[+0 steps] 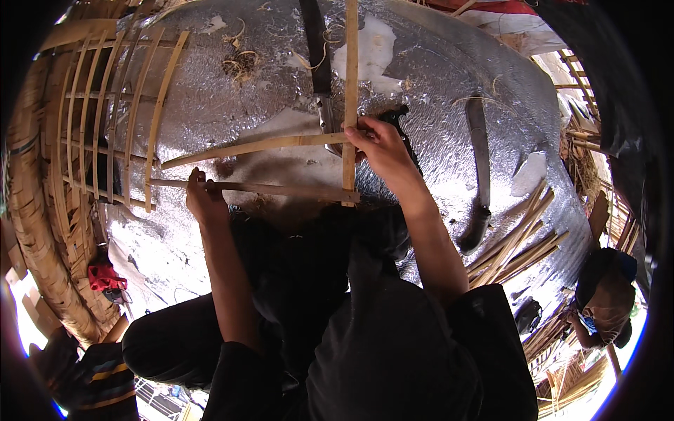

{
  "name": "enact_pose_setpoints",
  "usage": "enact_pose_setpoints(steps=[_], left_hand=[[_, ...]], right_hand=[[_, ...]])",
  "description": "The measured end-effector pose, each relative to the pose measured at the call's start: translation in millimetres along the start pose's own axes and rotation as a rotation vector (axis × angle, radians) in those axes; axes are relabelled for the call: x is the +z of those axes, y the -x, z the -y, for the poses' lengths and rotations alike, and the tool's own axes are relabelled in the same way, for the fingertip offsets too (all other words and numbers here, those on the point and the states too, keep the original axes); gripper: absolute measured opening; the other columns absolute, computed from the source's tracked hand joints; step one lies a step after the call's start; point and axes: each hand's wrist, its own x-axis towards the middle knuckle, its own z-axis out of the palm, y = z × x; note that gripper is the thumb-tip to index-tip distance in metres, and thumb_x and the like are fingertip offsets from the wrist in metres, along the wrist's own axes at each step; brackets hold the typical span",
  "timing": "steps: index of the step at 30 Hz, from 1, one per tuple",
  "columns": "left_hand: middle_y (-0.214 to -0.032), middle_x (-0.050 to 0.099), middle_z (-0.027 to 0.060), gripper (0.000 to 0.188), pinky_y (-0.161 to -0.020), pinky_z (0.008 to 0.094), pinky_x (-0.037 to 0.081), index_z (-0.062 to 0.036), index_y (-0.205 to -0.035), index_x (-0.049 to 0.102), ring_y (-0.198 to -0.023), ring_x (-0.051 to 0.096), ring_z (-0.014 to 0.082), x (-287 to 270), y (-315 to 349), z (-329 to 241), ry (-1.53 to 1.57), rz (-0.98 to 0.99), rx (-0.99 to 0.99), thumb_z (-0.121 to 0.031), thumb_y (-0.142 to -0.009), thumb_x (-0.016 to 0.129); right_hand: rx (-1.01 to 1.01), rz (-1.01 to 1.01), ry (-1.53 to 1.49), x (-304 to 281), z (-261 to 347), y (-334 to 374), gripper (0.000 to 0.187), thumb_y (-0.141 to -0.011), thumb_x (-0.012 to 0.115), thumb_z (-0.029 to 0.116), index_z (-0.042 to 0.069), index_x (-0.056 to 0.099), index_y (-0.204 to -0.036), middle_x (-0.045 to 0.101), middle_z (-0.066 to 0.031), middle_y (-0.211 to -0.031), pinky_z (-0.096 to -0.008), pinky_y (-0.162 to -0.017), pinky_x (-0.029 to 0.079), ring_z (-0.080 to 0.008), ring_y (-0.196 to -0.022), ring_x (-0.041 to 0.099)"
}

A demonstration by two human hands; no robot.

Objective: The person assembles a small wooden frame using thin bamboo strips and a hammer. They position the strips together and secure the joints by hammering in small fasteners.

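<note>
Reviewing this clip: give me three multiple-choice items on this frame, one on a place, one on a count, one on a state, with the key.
1. Where does the woven bamboo lattice lie?
A. to the person's left
B. to the person's right
C. on the person's lap

2. How many crosswise bamboo strips meet the upright strip?
A. one
B. two
C. four

3. What is the right hand doing?
A. hanging free
B. gripping the long knife
C. pinching the strip crossing

Key: 1 A, the lattice lies at the left edge. 2 B, an upper strip and a lower strip cross it. 3 C, its fingers close on the upper crossing, while the left hand holds the lower strip.
</note>
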Motion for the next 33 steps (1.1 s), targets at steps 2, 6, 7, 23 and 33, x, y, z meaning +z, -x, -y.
enact_pose_setpoints(steps=[2,6,7,23,33], left_hand=[[-0.105,0.055,0.0037,0.027,-0.077,0.0316,0.046,-0.0047,-0.120,0.064,-0.077,0.051,0.0133,31.7,28.9,-20.5,0.100,-0.042,0.006,-0.021,-0.098,0.066],[-0.110,0.053,0.0040,0.031,-0.081,0.0332,0.047,-0.0081,-0.128,0.061,-0.087,0.051,0.0162,31.9,30.2,-30.4,0.214,0.060,0.060,-0.025,-0.102,0.061],[-0.110,0.053,0.0040,0.032,-0.082,0.0336,0.047,-0.0084,-0.129,0.060,-0.087,0.051,0.0170,31.9,28.5,-30.8,0.234,0.084,0.075,-0.025,-0.102,0.061],[-0.117,0.060,0.0078,0.034,-0.094,0.0432,0.045,-0.0046,-0.126,0.059,-0.105,0.065,0.0248,8.2,22.6,-2.3,-0.196,0.106,0.023,-0.026,-0.100,0.062],[-0.105,0.060,0.0080,0.020,-0.087,0.0410,0.056,-0.0043,-0.116,0.058,-0.099,0.064,0.0250,14.2,15.0,-17.8,0.102,0.190,0.081,-0.021,-0.104,0.060]], right_hand=[[-0.049,-0.031,-0.070,-0.5,-1.0,4.7,0.029,-0.100,0.072,0.022,-0.004,0.071,-0.113,0.069,-0.0028,-0.091,-0.0274,-0.066,0.052,-0.0098,-0.078,0.061],[-0.131,-0.078,-0.198,-1.5,3.0,11.1,0.030,-0.101,0.070,0.024,-0.003,0.072,-0.113,0.070,-0.0028,-0.093,-0.0279,-0.068,0.053,-0.0094,-0.082,0.063],[-0.137,-0.101,-0.194,-0.9,8.5,11.4,0.031,-0.101,0.071,0.025,-0.003,0.072,-0.113,0.070,-0.0026,-0.094,-0.0280,-0.068,0.053,-0.0094,-0.083,0.063],[-0.379,-0.401,0.523,8.0,3.1,-13.5,0.034,-0.093,0.077,0.032,-0.001,0.066,-0.092,0.073,-0.0175,-0.084,-0.0407,-0.074,0.056,-0.0317,-0.080,0.075],[-0.096,-0.027,0.521,-12.3,-24.1,21.9,0.040,-0.091,0.081,0.034,-0.001,0.063,-0.088,0.071,-0.0127,-0.077,-0.0354,-0.064,0.055,-0.0193,-0.067,0.072]])
